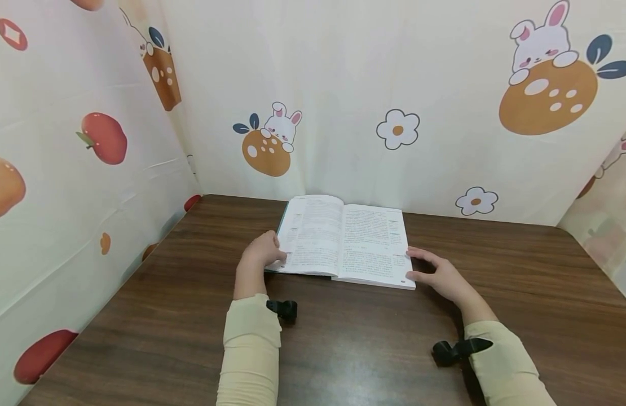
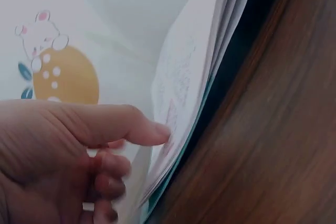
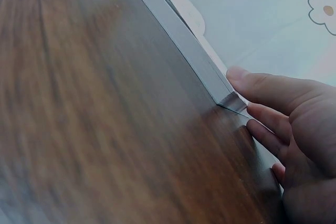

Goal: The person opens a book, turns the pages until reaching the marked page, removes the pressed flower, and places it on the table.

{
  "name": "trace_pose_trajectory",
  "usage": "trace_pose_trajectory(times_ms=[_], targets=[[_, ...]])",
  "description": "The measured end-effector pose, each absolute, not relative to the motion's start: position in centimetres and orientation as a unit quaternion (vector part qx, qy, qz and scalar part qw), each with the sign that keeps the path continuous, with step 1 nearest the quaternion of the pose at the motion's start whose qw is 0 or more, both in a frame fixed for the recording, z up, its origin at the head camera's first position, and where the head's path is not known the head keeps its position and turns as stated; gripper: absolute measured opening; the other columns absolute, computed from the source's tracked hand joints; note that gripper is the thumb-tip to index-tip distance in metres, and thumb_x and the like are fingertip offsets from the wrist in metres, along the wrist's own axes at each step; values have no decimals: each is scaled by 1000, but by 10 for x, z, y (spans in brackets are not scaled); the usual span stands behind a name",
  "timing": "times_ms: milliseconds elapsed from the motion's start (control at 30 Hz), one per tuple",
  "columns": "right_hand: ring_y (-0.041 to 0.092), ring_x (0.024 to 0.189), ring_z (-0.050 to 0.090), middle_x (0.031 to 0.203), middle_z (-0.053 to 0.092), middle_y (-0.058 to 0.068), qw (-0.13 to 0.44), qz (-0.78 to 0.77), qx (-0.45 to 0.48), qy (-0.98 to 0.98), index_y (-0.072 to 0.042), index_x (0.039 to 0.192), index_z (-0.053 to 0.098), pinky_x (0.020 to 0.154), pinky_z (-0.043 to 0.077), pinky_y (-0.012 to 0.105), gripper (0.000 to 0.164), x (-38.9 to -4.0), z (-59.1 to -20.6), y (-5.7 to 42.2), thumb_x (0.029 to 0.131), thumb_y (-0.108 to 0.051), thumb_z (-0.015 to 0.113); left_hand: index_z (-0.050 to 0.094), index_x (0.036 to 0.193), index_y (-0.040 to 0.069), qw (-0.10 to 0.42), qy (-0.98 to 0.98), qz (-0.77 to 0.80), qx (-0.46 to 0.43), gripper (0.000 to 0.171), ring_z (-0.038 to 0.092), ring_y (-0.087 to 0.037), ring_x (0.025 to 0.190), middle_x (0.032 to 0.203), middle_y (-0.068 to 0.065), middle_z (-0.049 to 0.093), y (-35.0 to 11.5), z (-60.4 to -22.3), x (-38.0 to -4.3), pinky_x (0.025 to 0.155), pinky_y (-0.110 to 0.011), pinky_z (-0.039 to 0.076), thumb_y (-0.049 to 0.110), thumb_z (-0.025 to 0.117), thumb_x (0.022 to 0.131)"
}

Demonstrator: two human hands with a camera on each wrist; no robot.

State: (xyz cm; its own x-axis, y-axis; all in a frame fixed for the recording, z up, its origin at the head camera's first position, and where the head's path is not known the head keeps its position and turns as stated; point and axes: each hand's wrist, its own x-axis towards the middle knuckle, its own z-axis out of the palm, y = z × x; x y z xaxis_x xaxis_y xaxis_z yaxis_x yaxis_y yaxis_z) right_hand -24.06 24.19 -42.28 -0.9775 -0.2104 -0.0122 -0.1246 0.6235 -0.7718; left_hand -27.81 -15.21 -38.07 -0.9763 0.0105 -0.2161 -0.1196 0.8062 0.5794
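Note:
An open book (image 1: 371, 242) with printed pages lies on the table, its spine roughly upright in the head view. At its left page's lower outer corner is my left hand (image 1: 259, 252). The thumb (image 2: 149, 134) rests on the page; the other fingers are loosely bent beside the book's edge. A teal cover edge shows under the pages in the left wrist view. My right hand (image 1: 441, 274) touches the book's right edge near the lower corner. In the right wrist view its thumb (image 3: 252, 83) lies at the top of the page block, other fingers beside the side edge.
The dark wooden table (image 1: 364, 349) extends around the book. A pale curtain (image 1: 343, 73) printed with rabbits, fruit and flowers hangs behind it and along the left side. Black straps with small devices sit on both sleeved wrists.

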Motion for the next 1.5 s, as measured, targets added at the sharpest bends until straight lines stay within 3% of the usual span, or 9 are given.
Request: trace_pose_trajectory(times_ms=[167, 300, 533, 767, 1000, 1333, 1500], targets=[[42, 132, 23, 142, 37, 16, 48, -425, -96, 899, -10, 131, 51, 99, 16, 64, 61, -240, -423, 242, 80, -37, 71, 60, 109, 10, 25, 949, 273, 154, 38, 45, -23, 109, 113, -6, 54, -111, -376, -286, 86, -35, 39, -7, 55, 75], [41, 132, 24, 142, 38, 16, 46, -428, -102, 897, -9, 130, 52, 99, 16, 63, 60, -241, -423, 241, 80, -36, 71, 57, 125, 14, 26, 951, 205, 232, 48, 38, -21, 127, 132, -1, 50, -80, -377, -285, 102, -37, 30, -1, 51, 80], [42, 132, 23, 142, 37, 16, 46, -427, -110, 896, -8, 130, 51, 99, 16, 63, 60, -242, -423, 239, 80, -35, 71, 54, 130, 19, 78, 969, 178, 154, 44, 42, -19, 125, 135, 1, 49, -65, -382, -279, 98, -42, 34, 17, 52, 86], [41, 133, 22, 144, 34, 15, 55, -428, -117, 895, -11, 129, 53, 99, 15, 63, 59, -242, -425, 241, 79, -36, 72, 52, 132, 14, 103, 956, 227, 153, 46, 39, -20, 127, 138, -3, 45, -66, -387, -280, 99, -40, 34, 15, 50, 85], [41, 135, 16, 147, 28, 16, 76, -438, -152, 883, -9, 129, 52, 100, 13, 62, 60, -240, -422, 247, 76, -28, 75, 42, 139, 16, 124, 944, 275, 133, 53, 35, -21, 131, 141, -3, 42, -68, -390, -283, 104, -38, 29, 17, 59, 89], [40, 132, 23, 145, 33, 15, 57, -422, -148, 893, -7, 125, 56, 100, 19, 60, 56, -239, -424, 246, 77, -30, 74, 47, 134, 11, 116, 948, 246, 163, 47, 36, -22, 129, 138, -7, 44, -65, -388, -283, 104, -36, 28, 12, 58, 89], [41, 131, 26, 144, 35, 16, 43, -422, -149, 893, -6, 122, 58, 100, 20, 60, 53, -240, -426, 246, 77, -31, 74, 52, 129, 14, 98, 956, 221, 166, 43, 41, -22, 123, 134, -6, 47, -59, -385, -281, 99, -37, 33, 7, 56, 87]])
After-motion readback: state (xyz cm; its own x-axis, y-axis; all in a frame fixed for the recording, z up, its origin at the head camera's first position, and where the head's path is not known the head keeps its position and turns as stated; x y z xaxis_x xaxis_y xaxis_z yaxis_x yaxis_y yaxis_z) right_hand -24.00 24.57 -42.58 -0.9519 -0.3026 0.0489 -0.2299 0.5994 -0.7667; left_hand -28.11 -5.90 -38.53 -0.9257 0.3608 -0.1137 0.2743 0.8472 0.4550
